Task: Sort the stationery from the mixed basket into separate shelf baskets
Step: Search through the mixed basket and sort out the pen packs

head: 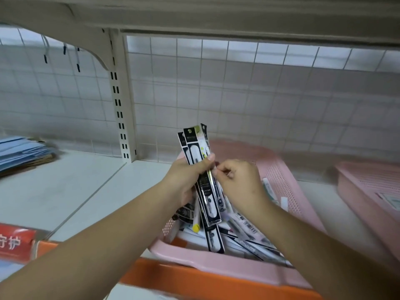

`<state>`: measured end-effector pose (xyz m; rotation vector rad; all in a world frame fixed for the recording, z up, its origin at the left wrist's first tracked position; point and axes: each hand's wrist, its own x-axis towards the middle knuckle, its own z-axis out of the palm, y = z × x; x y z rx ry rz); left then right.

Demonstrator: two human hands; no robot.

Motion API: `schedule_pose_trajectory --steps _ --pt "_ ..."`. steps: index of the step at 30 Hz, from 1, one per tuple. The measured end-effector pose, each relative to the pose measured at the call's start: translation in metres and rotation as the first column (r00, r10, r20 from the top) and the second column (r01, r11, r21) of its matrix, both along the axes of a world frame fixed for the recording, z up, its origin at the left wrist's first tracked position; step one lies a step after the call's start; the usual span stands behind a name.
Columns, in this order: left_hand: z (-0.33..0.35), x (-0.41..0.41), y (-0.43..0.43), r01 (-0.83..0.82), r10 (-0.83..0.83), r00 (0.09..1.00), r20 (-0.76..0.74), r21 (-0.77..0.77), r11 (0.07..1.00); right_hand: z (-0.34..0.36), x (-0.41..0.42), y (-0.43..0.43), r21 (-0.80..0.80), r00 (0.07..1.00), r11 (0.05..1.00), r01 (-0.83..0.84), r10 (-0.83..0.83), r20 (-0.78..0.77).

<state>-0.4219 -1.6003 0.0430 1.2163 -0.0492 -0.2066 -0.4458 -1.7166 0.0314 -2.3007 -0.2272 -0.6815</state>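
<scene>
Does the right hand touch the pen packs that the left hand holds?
Touching. The head view shows the right hand with thumb and forefinger tips pinching the edge of the pen packs gripped by the left hand.

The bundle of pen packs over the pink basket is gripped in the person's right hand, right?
No. The head view shows the left hand gripping the bundle of pen packs over the pink basket; the right hand only pinches its edge.
</scene>
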Motion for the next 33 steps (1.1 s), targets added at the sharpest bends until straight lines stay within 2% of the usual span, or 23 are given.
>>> schedule_pose_trajectory --steps 3,5,7,8,9,11,12,13,16,20,23,26,28,30,33 --pt "0.003 -0.001 0.001 -0.037 0.038 0.999 -0.018 0.019 0.999 -0.001 -0.002 0.0 -0.078 0.998 0.995 -0.056 0.052 -0.046" --pt "0.005 0.0 0.003 -0.123 0.123 0.992 -0.027 0.007 0.992 0.002 -0.003 -0.002 -0.078 0.997 0.996 -0.039 0.033 -0.077" --pt "0.004 0.003 0.004 -0.252 0.249 0.967 0.051 0.044 0.967 0.004 -0.006 -0.008 -0.108 0.989 0.994 0.034 -0.05 -0.141" --pt "0.004 0.003 0.005 -0.3 0.291 0.95 0.113 0.066 0.952 0.004 -0.009 -0.012 -0.156 0.971 0.987 0.048 -0.083 -0.225" --pt "0.004 0.003 0.005 -0.328 0.311 0.934 0.173 0.076 0.942 0.005 -0.013 -0.016 -0.212 0.932 0.977 0.024 -0.099 -0.349" --pt "0.003 0.001 0.006 -0.341 0.317 0.919 0.235 0.067 0.938 0.003 -0.021 -0.019 -0.27 0.78 0.957 -0.104 -0.09 -0.619" --pt "0.002 0.001 0.008 -0.34 0.316 0.916 0.247 0.06 0.938 0.002 -0.023 -0.018 -0.282 0.723 0.947 -0.154 -0.086 -0.686" --pt "0.001 0.001 0.009 -0.342 0.32 0.913 0.253 0.05 0.938 0.002 -0.024 -0.017 -0.305 0.711 0.935 -0.179 -0.092 -0.697" --pt "0.001 0.001 0.014 -0.327 0.318 0.919 0.234 0.003 0.945 -0.002 -0.018 -0.014 -0.333 0.73 0.927 -0.169 -0.109 -0.675" --pt "0.004 -0.001 0.013 -0.314 0.309 0.931 0.195 -0.006 0.949 -0.008 -0.009 -0.024 -0.177 0.761 0.983 -0.044 -0.082 -0.644" --pt "0.012 -0.003 0.006 -0.327 0.32 0.93 0.181 0.01 0.945 0.005 -0.01 -0.041 0.005 0.863 0.993 0.115 -0.097 -0.496" --pt "0.031 -0.011 -0.014 -0.304 0.298 0.931 0.21 -0.002 0.953 0.031 -0.03 -0.064 0.184 0.951 0.972 0.147 -0.087 -0.296" --pt "0.044 -0.027 -0.04 -0.238 0.232 0.941 0.246 -0.004 0.971 0.049 -0.052 -0.082 0.298 0.98 0.949 0.104 -0.045 -0.196" --pt "0.053 -0.049 -0.077 -0.106 0.104 0.959 0.265 -0.006 0.994 0.063 -0.078 -0.103 0.39 0.992 0.918 0.063 -0.014 -0.128" --pt "0.058 -0.092 -0.137 0.15 -0.134 0.955 0.263 -0.042 0.988 0.072 -0.12 -0.139 0.419 0.995 0.904 0.085 -0.052 -0.089"
